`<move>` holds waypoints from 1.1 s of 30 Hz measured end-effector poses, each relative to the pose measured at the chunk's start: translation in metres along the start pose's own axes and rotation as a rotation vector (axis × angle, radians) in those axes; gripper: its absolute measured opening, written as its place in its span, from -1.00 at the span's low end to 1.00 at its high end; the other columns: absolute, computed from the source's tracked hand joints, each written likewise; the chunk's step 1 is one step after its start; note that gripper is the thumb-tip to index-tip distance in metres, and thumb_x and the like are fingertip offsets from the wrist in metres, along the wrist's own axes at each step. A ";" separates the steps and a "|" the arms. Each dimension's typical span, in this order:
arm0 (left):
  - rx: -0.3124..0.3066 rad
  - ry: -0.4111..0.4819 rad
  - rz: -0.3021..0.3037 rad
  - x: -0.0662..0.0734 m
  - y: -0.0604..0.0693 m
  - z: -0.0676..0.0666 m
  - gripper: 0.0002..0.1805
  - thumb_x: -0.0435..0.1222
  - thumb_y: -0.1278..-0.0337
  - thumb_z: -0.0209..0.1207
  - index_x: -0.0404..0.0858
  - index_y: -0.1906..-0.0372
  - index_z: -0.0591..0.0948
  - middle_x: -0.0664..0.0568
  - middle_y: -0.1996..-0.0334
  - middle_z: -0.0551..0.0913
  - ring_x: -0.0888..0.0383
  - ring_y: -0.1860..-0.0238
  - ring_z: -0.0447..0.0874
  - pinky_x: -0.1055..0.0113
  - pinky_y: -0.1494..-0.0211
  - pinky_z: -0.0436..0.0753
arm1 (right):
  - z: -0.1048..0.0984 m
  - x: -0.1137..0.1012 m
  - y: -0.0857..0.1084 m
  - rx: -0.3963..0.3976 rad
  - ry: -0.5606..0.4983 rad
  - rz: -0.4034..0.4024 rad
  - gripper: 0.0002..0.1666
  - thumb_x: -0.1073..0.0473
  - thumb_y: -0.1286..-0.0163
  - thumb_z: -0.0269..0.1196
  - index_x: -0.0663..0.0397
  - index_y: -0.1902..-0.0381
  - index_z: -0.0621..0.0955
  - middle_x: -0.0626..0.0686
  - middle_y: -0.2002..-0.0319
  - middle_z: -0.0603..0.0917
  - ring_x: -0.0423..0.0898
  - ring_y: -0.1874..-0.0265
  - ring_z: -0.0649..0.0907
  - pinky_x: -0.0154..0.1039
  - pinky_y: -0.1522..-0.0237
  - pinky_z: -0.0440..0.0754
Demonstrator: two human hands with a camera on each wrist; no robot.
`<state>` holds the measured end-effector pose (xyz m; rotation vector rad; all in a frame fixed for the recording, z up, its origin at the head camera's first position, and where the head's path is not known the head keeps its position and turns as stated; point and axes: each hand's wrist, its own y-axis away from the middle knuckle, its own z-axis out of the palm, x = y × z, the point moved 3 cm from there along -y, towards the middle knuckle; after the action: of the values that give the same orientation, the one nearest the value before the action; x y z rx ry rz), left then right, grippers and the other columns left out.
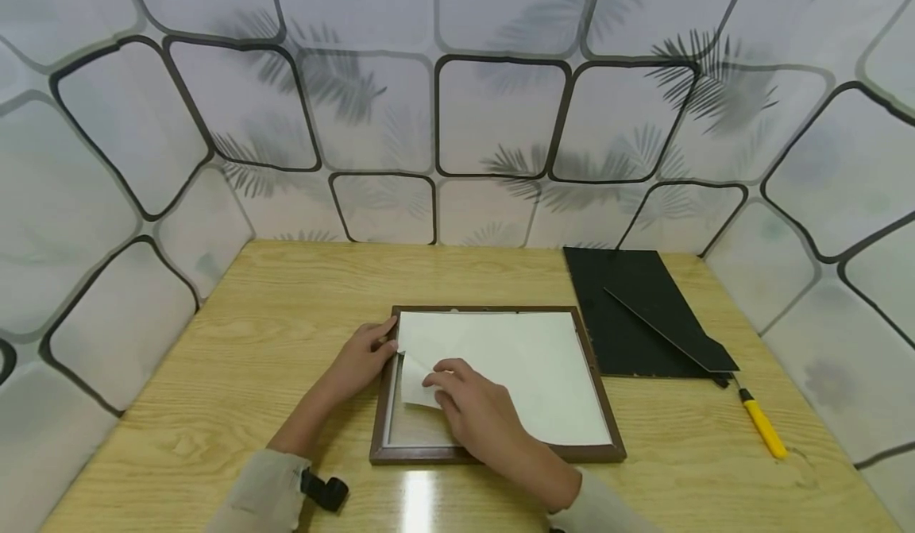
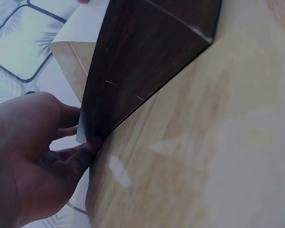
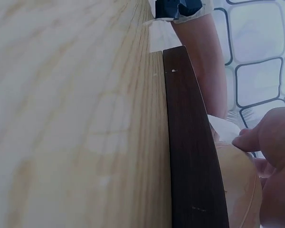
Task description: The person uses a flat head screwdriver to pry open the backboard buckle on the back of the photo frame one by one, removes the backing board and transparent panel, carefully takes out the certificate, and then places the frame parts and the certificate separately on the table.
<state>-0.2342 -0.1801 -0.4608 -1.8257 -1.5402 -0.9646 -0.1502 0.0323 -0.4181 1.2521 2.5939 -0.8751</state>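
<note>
A brown picture frame (image 1: 496, 455) lies on the table with a white paper sheet (image 1: 500, 358) inside it. The sheet's lower left part is lifted and curled, baring a see-through pane (image 1: 422, 426) at that corner. My left hand (image 1: 366, 362) grips the frame's left side near its upper corner; the left wrist view shows the fingers (image 2: 88, 145) at the dark frame edge (image 2: 142, 61). My right hand (image 1: 475, 410) is over the frame, its fingers pinching the lifted paper. In the right wrist view this hand (image 3: 278, 156) is beyond the frame's side (image 3: 194, 152).
Right of the frame lies a black backing board (image 1: 618, 310) with a folded-up black flap (image 1: 679, 338) on it. A yellow-handled tool (image 1: 765, 426) lies on the wooden table (image 1: 286, 295) at the right. Patterned cloth walls (image 1: 500, 120) enclose the table's back and sides.
</note>
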 end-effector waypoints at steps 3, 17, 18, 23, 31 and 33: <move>0.001 0.005 0.003 0.000 0.000 0.000 -0.40 -0.21 -0.53 0.04 -0.22 -0.55 0.25 -0.31 -0.42 0.33 -0.25 -0.38 0.38 -0.16 -0.40 0.41 | 0.000 0.001 0.000 -0.026 -0.010 0.010 -0.81 0.22 -0.41 0.31 -0.10 0.06 0.72 -0.10 -0.02 0.67 -0.27 0.29 0.70 -0.49 0.43 0.58; -0.013 0.007 -0.009 -0.001 0.000 0.003 -0.40 -0.18 -0.55 0.00 -0.21 -0.56 0.24 -0.30 -0.43 0.32 -0.23 -0.40 0.36 -0.18 -0.42 0.38 | 0.013 0.010 0.005 -0.388 0.087 0.125 -0.20 -0.33 -0.29 0.32 0.01 -0.33 0.55 0.03 -0.39 0.49 -0.03 -0.38 0.48 -0.06 -0.23 0.60; -0.012 0.006 -0.009 -0.001 -0.001 0.003 -0.40 -0.18 -0.55 0.00 -0.21 -0.56 0.24 -0.30 -0.43 0.31 -0.23 -0.40 0.36 -0.17 -0.42 0.38 | 0.015 0.010 0.006 -0.406 0.095 0.128 -0.15 -0.36 -0.28 0.31 0.03 -0.36 0.53 0.05 -0.42 0.46 -0.02 -0.41 0.45 -0.06 -0.28 0.57; -0.018 0.006 -0.015 -0.001 0.000 0.002 -0.39 -0.17 -0.55 0.00 -0.21 -0.57 0.23 -0.30 -0.44 0.30 -0.24 -0.39 0.37 -0.17 -0.41 0.39 | 0.019 0.012 0.007 -0.417 0.104 0.123 -0.10 -0.37 -0.26 0.30 0.04 -0.40 0.50 0.09 -0.45 0.42 0.02 -0.45 0.41 -0.06 -0.33 0.53; -0.009 0.002 -0.003 0.001 0.000 0.000 -0.40 -0.19 -0.54 0.02 -0.21 -0.56 0.24 -0.31 -0.43 0.31 -0.23 -0.39 0.38 -0.16 -0.41 0.39 | 0.012 0.009 0.004 -0.301 0.011 0.155 -0.26 -0.05 -0.40 0.33 -0.06 -0.47 0.39 0.00 -0.41 0.49 -0.05 -0.30 0.58 -0.09 -0.05 0.70; -0.007 -0.002 0.004 0.001 0.001 0.000 -0.40 -0.21 -0.54 0.03 -0.23 -0.55 0.24 -0.32 -0.43 0.31 -0.22 -0.38 0.38 -0.16 -0.40 0.40 | 0.010 0.008 0.003 -0.259 0.007 0.124 -0.29 0.04 -0.43 0.32 -0.08 -0.47 0.36 0.01 -0.41 0.47 -0.07 -0.15 0.67 -0.22 0.18 0.73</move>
<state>-0.2334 -0.1795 -0.4598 -1.8341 -1.5358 -0.9677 -0.1539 0.0335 -0.4304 1.3229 2.5024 -0.4944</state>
